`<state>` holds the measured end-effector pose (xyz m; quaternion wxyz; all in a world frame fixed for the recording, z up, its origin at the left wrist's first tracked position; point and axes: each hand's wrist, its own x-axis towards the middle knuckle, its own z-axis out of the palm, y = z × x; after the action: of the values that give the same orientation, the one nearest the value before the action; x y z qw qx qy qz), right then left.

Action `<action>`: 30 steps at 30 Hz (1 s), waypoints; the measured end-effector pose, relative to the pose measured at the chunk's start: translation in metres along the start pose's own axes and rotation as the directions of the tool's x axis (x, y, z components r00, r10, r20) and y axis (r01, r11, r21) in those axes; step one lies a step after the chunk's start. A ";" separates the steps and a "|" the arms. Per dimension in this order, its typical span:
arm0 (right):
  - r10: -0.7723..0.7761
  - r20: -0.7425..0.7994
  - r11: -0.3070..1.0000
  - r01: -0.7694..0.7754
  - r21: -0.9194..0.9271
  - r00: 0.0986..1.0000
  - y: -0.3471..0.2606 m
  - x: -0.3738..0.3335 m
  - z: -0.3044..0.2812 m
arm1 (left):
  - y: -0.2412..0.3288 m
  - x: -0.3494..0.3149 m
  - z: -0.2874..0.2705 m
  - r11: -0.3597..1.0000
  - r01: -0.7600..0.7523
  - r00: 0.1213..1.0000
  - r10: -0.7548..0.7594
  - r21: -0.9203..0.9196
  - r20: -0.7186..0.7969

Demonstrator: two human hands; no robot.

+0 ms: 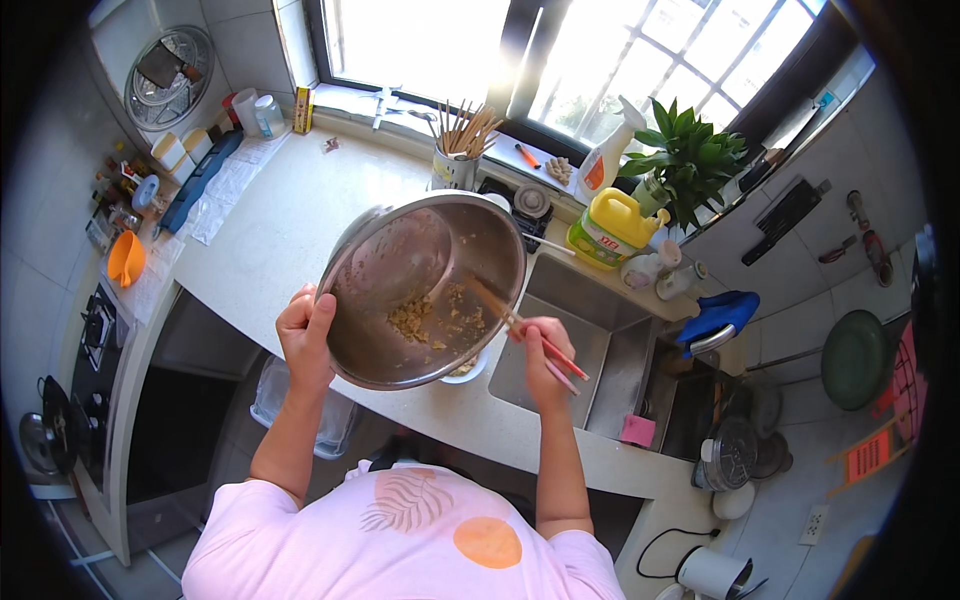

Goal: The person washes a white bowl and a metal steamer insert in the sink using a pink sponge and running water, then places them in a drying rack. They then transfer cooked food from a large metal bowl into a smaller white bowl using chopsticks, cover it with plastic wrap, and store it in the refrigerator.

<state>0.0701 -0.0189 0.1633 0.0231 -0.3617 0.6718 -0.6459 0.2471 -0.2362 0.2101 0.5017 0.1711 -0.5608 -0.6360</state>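
My left hand point(308, 335) grips the left rim of a large metal mixing bowl point(385, 365), thumb on the inside. The bowl is tilted so that its inside faces me. Crumbly pale-brown food point(420, 318) lies scattered over its lower wall. In my right hand point(545, 360) is a pair of chopsticks point(490, 300), closed in the fingers, with the tips reaching into the bowl near the food. Below the bowl's near edge, a small white bowl point(470, 373) on the counter shows in part; some food is visible in it.
A steel double sink point(600, 345) lies to the right, a pink sponge point(637, 430) at its near edge. Behind stand a yellow jug point(612, 228), a spray bottle point(612, 150), a potted plant point(690, 150) and a utensil holder point(455, 168). A gas stove point(98, 340) is at far left.
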 end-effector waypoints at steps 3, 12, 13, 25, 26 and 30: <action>0.039 0.146 0.999 -0.040 0.007 0.988 -0.007 -0.013 -0.007 | 0.001 0.002 0.001 0.996 -0.076 0.996 0.074 0.054 0.048; -0.025 -0.002 0.999 0.024 -0.046 1.000 -0.010 -0.024 -0.016 | 0.004 0.005 0.005 0.994 -0.097 0.993 0.094 0.047 0.065; -0.009 -0.106 1.000 0.008 -0.009 0.994 -0.012 -0.025 -0.016 | 0.004 0.006 0.005 0.995 -0.096 0.994 0.093 0.041 0.058; -0.093 0.190 0.988 0.115 -0.106 0.977 -0.018 -0.021 0.009 | 0.007 0.005 0.012 0.990 -0.129 0.987 0.123 0.063 0.104; -0.115 0.141 0.985 0.132 -0.112 0.983 -0.019 -0.024 0.015 | 0.007 0.003 0.012 0.988 -0.141 0.985 0.135 0.055 0.110; 0.046 0.061 0.997 -0.043 -0.058 0.997 -0.026 -0.019 0.036 | 0.011 -0.001 0.017 0.994 -0.106 0.988 0.105 0.005 0.109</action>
<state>0.1138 -0.0371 0.1721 0.0483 -0.3672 0.6967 -0.6143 0.2394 -0.2248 0.2247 0.5027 0.1091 -0.5989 -0.6138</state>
